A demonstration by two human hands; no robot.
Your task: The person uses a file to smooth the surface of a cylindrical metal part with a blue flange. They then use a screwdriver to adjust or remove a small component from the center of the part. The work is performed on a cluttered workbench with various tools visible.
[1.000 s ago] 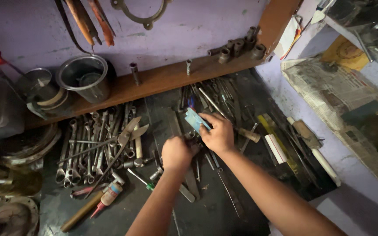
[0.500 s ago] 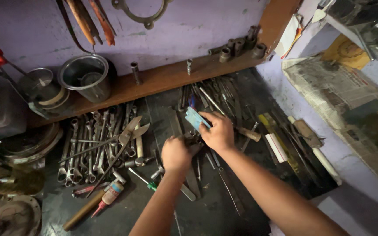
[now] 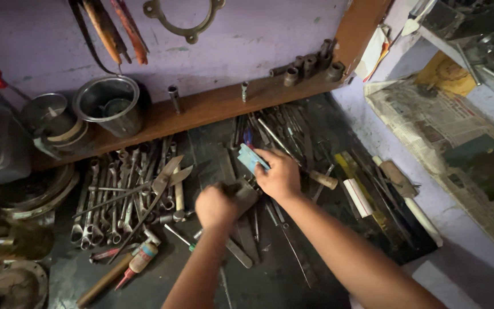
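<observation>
Over a dark workbench strewn with tools, my left hand (image 3: 217, 205) is closed around a grey metal piece (image 3: 246, 193) near the middle of the bench. Just to its right, my right hand (image 3: 281, 174) pinches a small light-blue flat pad (image 3: 252, 158) between thumb and fingers and holds it against the top of that metal piece. Both forearms reach in from the bottom edge. Flat files and rods lie under and around the hands.
A row of wrenches (image 3: 110, 194) and large shears (image 3: 155, 189) lie left. A wooden shelf (image 3: 201, 109) carries a steel pot (image 3: 110, 106) and sockets (image 3: 310, 66). Files and rods (image 3: 367, 194) lie right, and newspaper (image 3: 430, 120) covers a ledge at the far right.
The hands stay at the same spot on the bench. My left hand looks blurred now, shifting slightly downward with the metal piece. The blue pad remains in my right hand.
</observation>
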